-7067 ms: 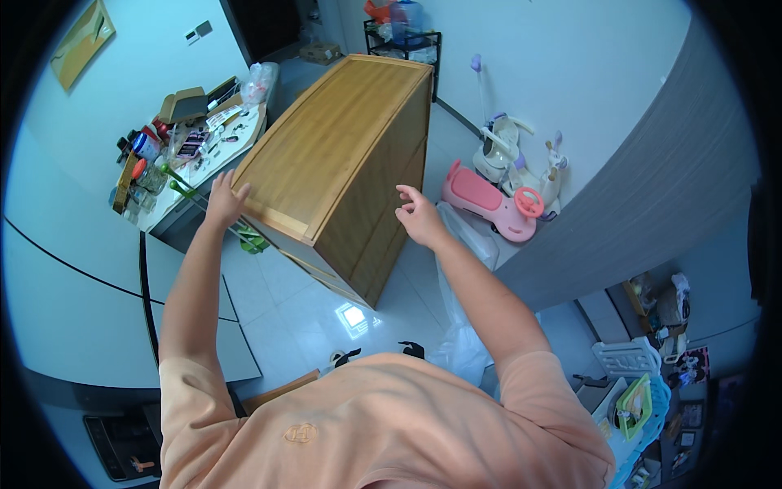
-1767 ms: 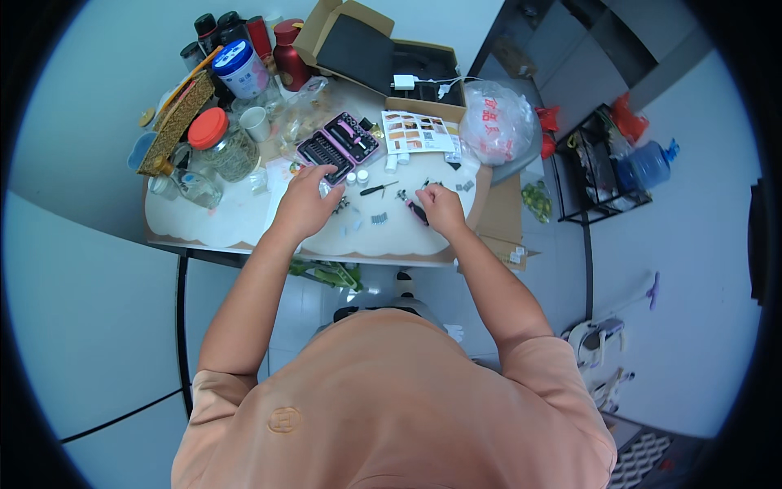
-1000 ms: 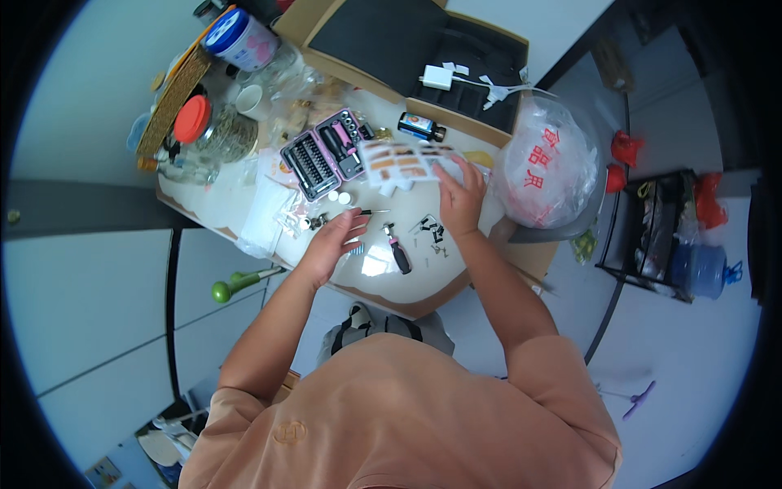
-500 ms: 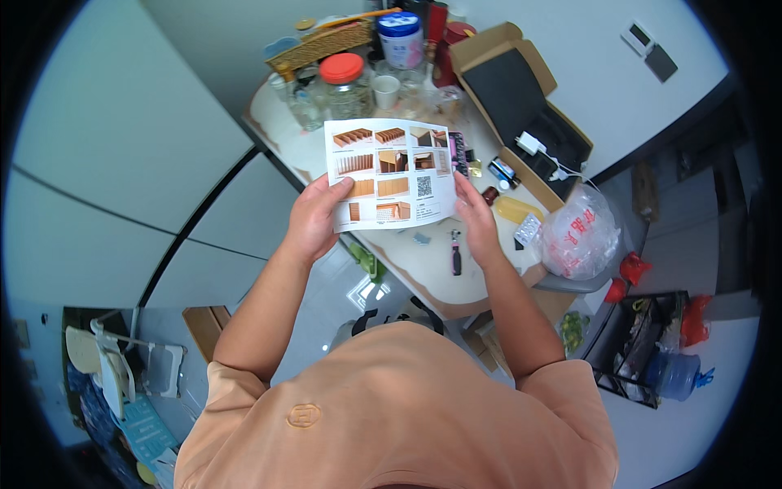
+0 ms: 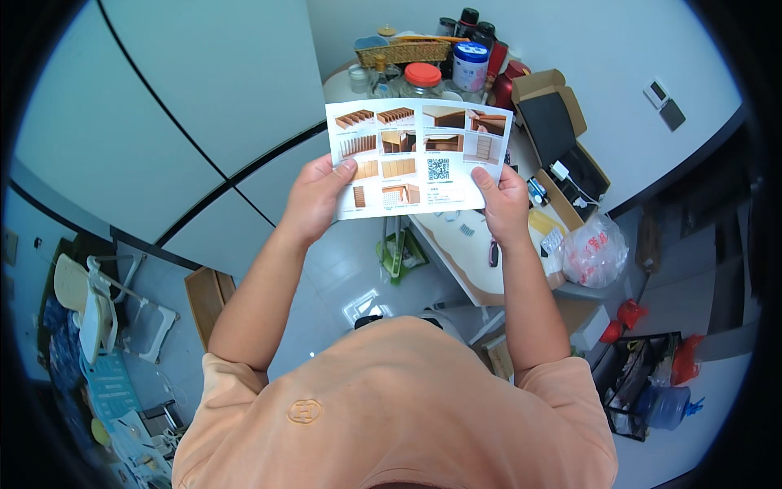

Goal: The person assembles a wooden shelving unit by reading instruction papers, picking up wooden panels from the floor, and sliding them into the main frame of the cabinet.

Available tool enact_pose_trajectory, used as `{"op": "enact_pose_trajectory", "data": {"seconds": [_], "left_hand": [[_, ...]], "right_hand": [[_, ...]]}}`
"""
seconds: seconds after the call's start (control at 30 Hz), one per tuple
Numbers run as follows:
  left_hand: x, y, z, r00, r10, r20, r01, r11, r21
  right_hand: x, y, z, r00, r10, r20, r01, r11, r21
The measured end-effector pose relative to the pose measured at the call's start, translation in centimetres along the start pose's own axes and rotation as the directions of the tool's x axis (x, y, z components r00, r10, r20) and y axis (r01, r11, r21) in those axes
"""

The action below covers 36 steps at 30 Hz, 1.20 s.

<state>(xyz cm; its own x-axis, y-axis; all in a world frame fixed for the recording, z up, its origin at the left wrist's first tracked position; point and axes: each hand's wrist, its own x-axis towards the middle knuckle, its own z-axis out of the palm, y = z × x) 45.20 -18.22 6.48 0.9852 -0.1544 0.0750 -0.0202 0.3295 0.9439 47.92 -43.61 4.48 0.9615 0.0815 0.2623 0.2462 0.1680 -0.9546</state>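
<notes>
An unfolded instruction sheet (image 5: 414, 168), white with small photos of brown wooden furniture parts and a square code, is held up in front of me. My left hand (image 5: 318, 191) grips its left edge, thumb on the printed face. At the right edge my right hand (image 5: 503, 201) pinches it, with the thumb also on the front. The fingers behind the paper are hidden on both sides. Below the sheet and beside my right hand, a small dark-handled tool (image 5: 494, 253) lies on the white table (image 5: 470, 265).
Jars, one with a red lid (image 5: 423, 75), and a wicker basket (image 5: 403, 53) crowd the table's far end. An open cardboard box (image 5: 547, 85) and a plastic bag (image 5: 595, 251) sit at right. A green dustpan (image 5: 402, 253) lies on the floor; tall cabinets (image 5: 220, 81) stand left.
The sheet's right side has opened out wider and lies flatter. My right hand has moved right, its thumb now on the front. The view has turned, so the table sits farther right.
</notes>
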Motion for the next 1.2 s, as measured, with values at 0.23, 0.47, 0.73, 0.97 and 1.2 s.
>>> {"op": "enact_pose_trajectory", "data": {"seconds": [0.23, 0.47, 0.73, 0.97, 1.2], "left_hand": [[-1.8, 3.5, 2.0, 0.984, 0.170, -0.056, -0.165, 0.983, 0.080], [-1.2, 2.4, 8.4, 0.937, 0.341, -0.070, -0.300, 0.894, 0.332], [1.1, -0.9, 16.1, 0.925, 0.373, -0.073, -0.332, 0.887, 0.319], [1.9, -4.2, 18.7, 0.939, 0.314, -0.143, -0.256, 0.911, 0.324], [1.1, -5.6, 19.0, 0.919, 0.340, -0.201, -0.228, 0.872, 0.434]], "right_hand": [[0.6, -3.0, 0.1, 0.978, -0.209, 0.023, 0.209, 0.978, 0.014], [0.6, -7.0, -5.2, 0.944, -0.328, -0.032, 0.328, 0.944, 0.029], [-0.5, -9.5, -13.5, 0.949, -0.316, -0.018, 0.316, 0.948, 0.039], [-1.0, -7.2, -17.0, 0.976, -0.213, -0.046, 0.216, 0.975, 0.062], [-1.6, -4.9, -17.7, 0.989, -0.141, -0.051, 0.145, 0.986, 0.079]]}}
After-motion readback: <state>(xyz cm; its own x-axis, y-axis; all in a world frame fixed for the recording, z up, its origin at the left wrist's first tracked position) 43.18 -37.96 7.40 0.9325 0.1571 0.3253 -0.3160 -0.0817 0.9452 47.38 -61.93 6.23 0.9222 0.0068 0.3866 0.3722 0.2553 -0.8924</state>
